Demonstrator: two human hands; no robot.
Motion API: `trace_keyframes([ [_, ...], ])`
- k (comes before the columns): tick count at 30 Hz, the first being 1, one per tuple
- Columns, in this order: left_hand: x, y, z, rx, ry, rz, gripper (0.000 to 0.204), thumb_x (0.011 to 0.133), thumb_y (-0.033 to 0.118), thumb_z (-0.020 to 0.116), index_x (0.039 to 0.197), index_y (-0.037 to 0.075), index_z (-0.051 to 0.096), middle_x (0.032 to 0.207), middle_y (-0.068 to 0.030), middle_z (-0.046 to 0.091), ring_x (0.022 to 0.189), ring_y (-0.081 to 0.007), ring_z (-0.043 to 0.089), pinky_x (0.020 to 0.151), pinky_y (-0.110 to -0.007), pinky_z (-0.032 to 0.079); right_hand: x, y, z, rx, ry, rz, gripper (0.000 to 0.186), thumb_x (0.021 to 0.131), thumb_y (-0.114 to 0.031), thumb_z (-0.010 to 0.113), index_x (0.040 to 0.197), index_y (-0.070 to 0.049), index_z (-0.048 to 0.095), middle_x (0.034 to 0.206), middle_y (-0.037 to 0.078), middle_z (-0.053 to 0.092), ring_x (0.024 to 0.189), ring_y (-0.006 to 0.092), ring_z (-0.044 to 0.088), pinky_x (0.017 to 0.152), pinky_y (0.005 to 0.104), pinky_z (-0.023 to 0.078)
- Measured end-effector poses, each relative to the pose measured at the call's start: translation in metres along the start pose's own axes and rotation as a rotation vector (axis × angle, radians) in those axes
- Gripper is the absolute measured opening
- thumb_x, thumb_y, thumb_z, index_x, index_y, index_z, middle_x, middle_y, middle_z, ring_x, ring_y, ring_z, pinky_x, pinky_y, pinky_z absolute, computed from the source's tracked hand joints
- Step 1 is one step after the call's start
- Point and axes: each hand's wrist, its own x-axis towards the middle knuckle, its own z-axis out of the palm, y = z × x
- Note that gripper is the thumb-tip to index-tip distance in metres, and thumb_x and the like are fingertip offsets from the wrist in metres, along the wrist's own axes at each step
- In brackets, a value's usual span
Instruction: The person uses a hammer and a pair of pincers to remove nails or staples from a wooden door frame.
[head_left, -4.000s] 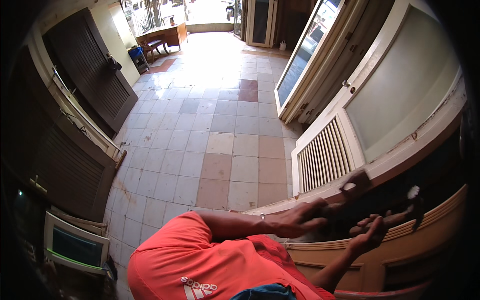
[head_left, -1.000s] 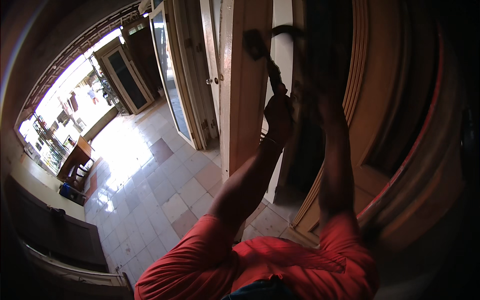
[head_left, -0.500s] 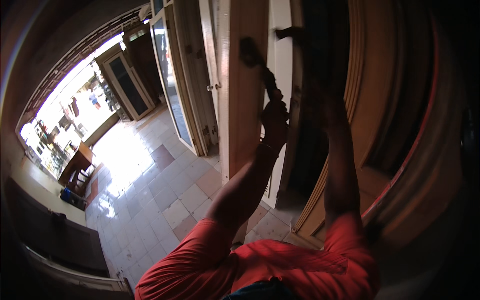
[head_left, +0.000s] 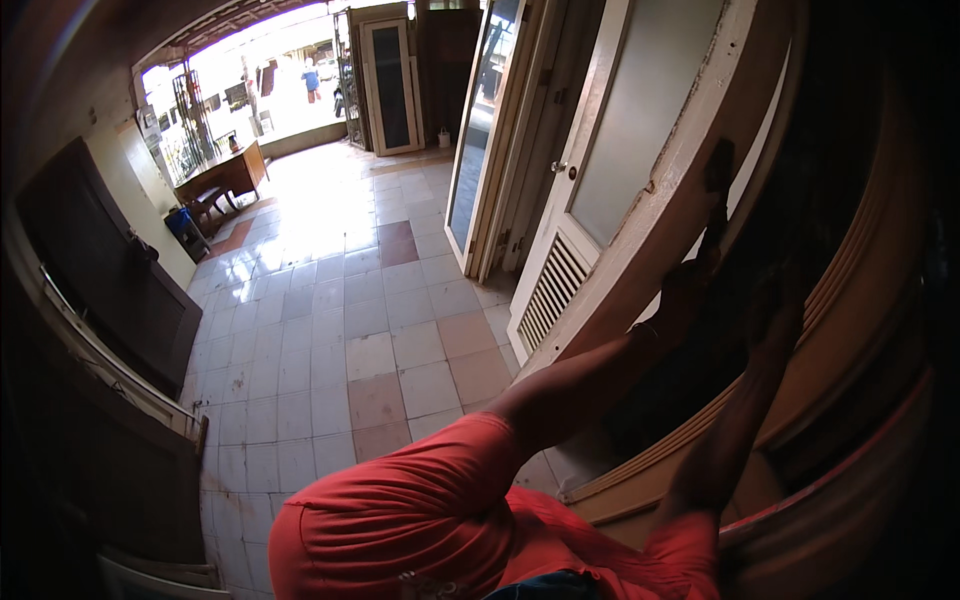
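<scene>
My left hand (head_left: 688, 288) is closed round a dark, long-handled tool (head_left: 718, 170) whose wider end points upward. Shadow hides what kind of tool it is. The tool lies against the face of a pale wooden door frame post (head_left: 665, 215), which has chipped paint along its edge. My right hand (head_left: 775, 305), deep in shadow, is to the right of the left one and looks closed. Whatever it grips cannot be made out. Both forearms reach up from red sleeves.
A white door with a louvred vent (head_left: 555, 285) stands just left of the post. Wooden panels with ribbed moulding (head_left: 840, 270) lean at the right. Pale tiles (head_left: 300, 400) cover the floor. Farther off are a glazed door (head_left: 485, 130), a desk (head_left: 235, 170) and a dark door (head_left: 110, 260).
My view has swung left, so the post and both hands now appear farther right. The left hand still grips the dark tool. A dark curved piece above the right hand no longer shows.
</scene>
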Motion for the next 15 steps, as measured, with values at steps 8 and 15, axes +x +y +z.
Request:
trace_keyframes([
  [8,-0.025,-0.012,-0.03,0.21,-0.36,-0.354,0.057,0.097,0.047,0.06,0.128,0.0,0.054,0.101,-0.0142,0.068,0.092,-0.0259,0.069,0.073,-0.038,0.055,-0.047,0.058,-0.003,-0.488,0.121,-0.259,0.051,0.095,-0.027,0.068,0.137,0.0,0.056,0.131,0.012,0.061,0.118,0.0251,0.06,0.096,0.0345,0.05],
  [15,-0.096,0.129,-0.165,-0.801,-0.253,-0.353,0.069,0.092,0.039,0.069,0.142,-0.001,0.043,0.133,-0.0138,0.056,0.12,-0.0188,0.053,0.101,-0.035,0.044,-0.132,0.101,-0.03,-1.59,-0.107,-0.537,0.031,0.097,-0.035,0.06,0.111,-0.008,0.067,0.102,0.013,0.068,0.101,0.0354,0.064,0.089,0.0463,0.052],
])
